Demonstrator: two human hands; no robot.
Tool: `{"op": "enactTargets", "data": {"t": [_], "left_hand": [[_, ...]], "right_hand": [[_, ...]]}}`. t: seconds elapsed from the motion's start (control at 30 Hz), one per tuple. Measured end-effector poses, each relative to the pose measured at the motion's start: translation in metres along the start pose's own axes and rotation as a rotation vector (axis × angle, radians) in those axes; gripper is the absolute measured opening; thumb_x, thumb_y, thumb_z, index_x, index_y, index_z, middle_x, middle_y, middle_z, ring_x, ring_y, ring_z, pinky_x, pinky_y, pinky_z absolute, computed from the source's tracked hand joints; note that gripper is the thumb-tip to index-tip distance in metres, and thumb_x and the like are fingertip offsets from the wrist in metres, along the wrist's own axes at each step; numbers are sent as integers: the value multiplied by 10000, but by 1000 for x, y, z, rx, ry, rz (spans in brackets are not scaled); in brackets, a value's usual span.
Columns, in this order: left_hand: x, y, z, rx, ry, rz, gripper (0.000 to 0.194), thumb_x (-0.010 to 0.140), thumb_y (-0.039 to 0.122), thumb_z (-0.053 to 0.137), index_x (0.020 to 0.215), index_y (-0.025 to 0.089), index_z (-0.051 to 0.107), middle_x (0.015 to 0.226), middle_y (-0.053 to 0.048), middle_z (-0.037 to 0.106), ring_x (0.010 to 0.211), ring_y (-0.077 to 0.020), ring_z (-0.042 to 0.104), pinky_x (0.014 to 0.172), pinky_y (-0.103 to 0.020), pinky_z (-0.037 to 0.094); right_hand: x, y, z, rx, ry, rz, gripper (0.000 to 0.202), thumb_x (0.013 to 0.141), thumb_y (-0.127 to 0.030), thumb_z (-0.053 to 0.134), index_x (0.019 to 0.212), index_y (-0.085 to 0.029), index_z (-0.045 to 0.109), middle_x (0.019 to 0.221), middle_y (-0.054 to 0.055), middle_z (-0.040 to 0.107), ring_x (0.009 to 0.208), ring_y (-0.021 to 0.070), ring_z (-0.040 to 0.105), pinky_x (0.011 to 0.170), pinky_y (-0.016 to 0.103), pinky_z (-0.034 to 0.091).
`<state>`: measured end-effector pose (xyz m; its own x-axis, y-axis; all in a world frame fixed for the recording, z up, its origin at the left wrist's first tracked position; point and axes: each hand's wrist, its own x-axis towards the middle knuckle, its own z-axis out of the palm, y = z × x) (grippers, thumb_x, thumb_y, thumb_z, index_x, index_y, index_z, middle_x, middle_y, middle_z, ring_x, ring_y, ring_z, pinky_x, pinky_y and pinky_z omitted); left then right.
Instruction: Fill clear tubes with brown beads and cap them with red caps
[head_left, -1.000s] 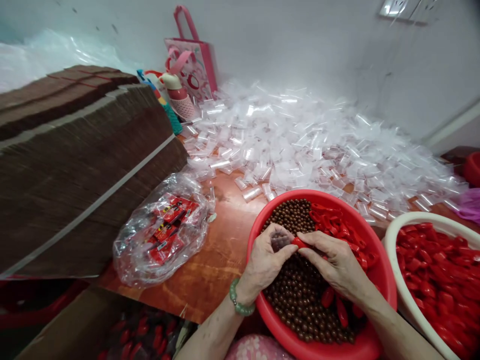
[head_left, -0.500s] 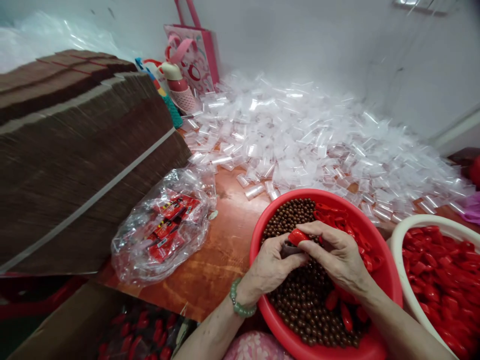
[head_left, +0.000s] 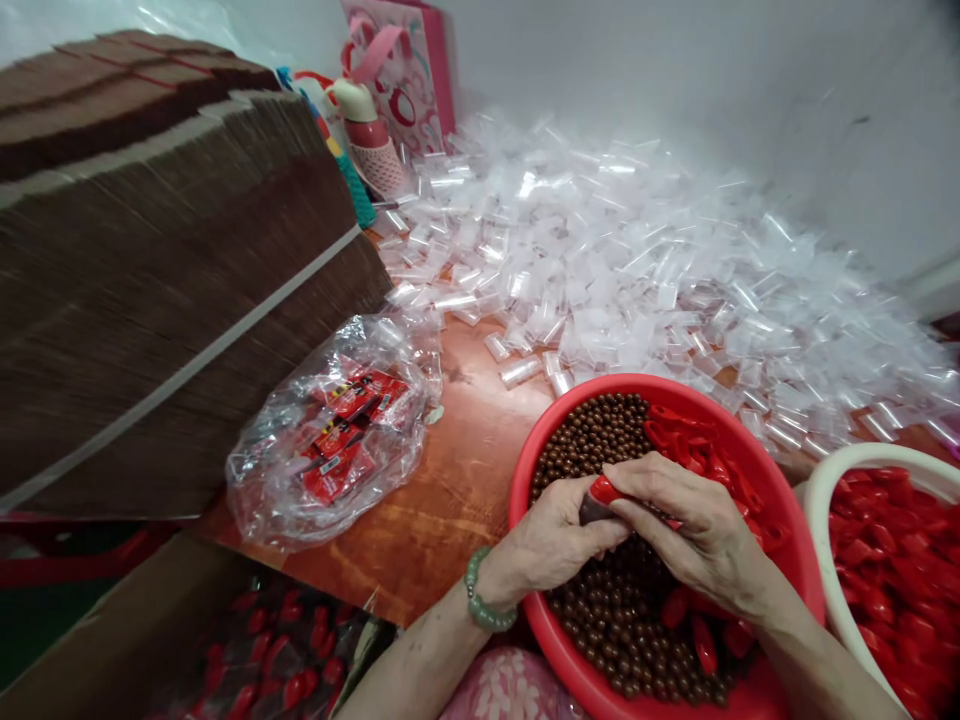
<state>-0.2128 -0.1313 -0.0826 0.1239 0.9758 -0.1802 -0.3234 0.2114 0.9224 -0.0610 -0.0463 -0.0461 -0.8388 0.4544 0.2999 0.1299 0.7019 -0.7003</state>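
Fingers of the left hand (head_left: pixel 551 540) curl closed around a small dark container (head_left: pixel 595 509) held over the red basin (head_left: pixel 639 384), where a slack grip could drop it among the brown balls (head_left: pixel 604 615). Its red cap (head_left: pixel 604 489) sits pinched by the nearly closed right hand (head_left: pixel 697 515); uneven pressure might tilt it or knock it loose.

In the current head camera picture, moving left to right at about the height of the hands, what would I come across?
Strapped brown stack, clear plastic bag, left hand, right hand, white-rimmed tub.
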Motion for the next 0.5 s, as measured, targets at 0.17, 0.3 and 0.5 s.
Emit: {"op": "enactTargets", "data": {"t": [0.17,0.3,0.5], "left_hand": [[0,1,1,-208,44,-99,436,707,542,744,665,144,571,597,30,486,544,-84,387,541,-218,312],[3,3,5,-291,28,-75,428,675,537,782,688,128,660,641,-2,578,645,-124,511,670,-238,421],[6,-3,7,-460,21,-137,411,598,473,854,729,109,715,646,-24,613,621,-119,524,639,-230,424]], "right_hand": [[-5,-3,12,-305,-77,-74,663,862,-424,658,1387,-110,402,1192,206,634,1093,327,602,902,510,537],[-7,-3,27,-528,-24,-122,668,884,-286,564,1438,-27,295,1185,243,611,1081,349,585,906,567,494],[-4,0,27,-638,-29,-246,739,897,-339,532,1459,36,232,1160,266,623,1040,338,595,862,515,491]]}}
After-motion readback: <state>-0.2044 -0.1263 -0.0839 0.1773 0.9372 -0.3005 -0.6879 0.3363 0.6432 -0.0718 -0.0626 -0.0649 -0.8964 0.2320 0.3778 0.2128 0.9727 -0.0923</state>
